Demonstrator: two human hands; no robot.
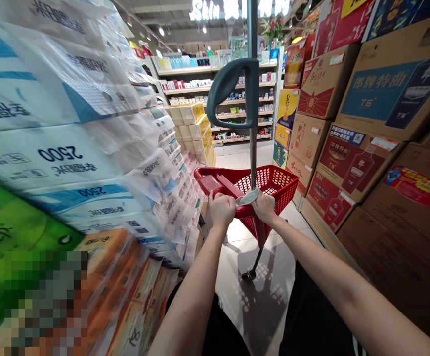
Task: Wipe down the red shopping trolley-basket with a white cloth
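A red plastic shopping basket (pixel 279 182) on wheels stands on the tiled floor ahead of me. Its grey pull handle (pixel 233 91) rises on a metal pole (pixel 252 158) from the near rim. My left hand (pixel 221 208) is closed in a fist on the basket's near rim. My right hand (pixel 264 206) is closed on a pale cloth (pixel 247 198) pressed against the rim at the foot of the pole. The basket looks to have nothing in it apart from a red flap (pixel 215 183) at its left.
Wrapped packs of tissue and paper rolls (pixel 70 158) tower close on my left. Stacked cardboard cartons (pixel 378 148) line the right side. The narrow tiled aisle (pixel 237 160) runs ahead to shelves of small products (pixel 233 99) at the far end.
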